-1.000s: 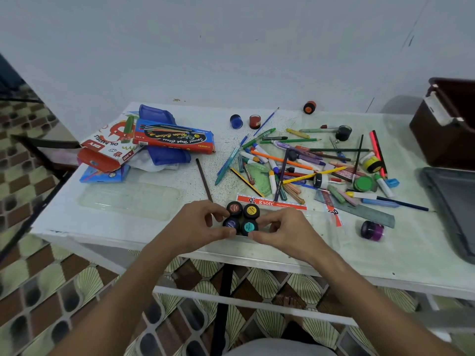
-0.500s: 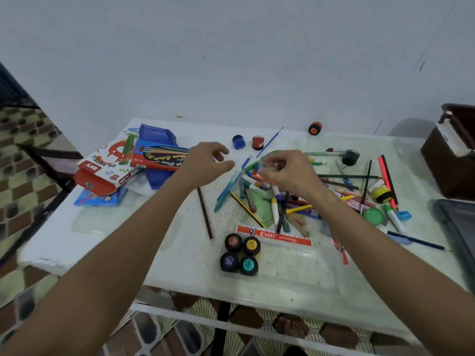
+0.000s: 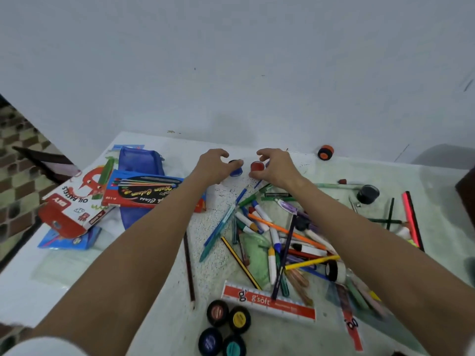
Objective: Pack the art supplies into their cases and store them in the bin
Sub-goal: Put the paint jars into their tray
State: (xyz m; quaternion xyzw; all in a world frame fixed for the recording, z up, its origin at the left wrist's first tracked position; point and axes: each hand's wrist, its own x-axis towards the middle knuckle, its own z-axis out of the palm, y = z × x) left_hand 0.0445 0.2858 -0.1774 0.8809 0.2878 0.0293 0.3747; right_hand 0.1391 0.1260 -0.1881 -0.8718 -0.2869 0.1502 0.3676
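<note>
Ruler [image 3: 268, 301], red band: "g' g'sòft" in white. Pastel box [image 3: 74, 204]: "OIL PASTELS", upside down to the camera, and "DIY" on a red tab. Red pencil box [image 3: 144, 192]: cursive lettering, not legible (possibly "Water Colours"). Red strip [image 3: 350, 325]: dark characters, unreadable.

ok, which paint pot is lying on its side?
The orange-capped pot at the far edge by the wall, cap facing the camera. The four grouped pots, the blue pot and the red pot stand upright.
</note>
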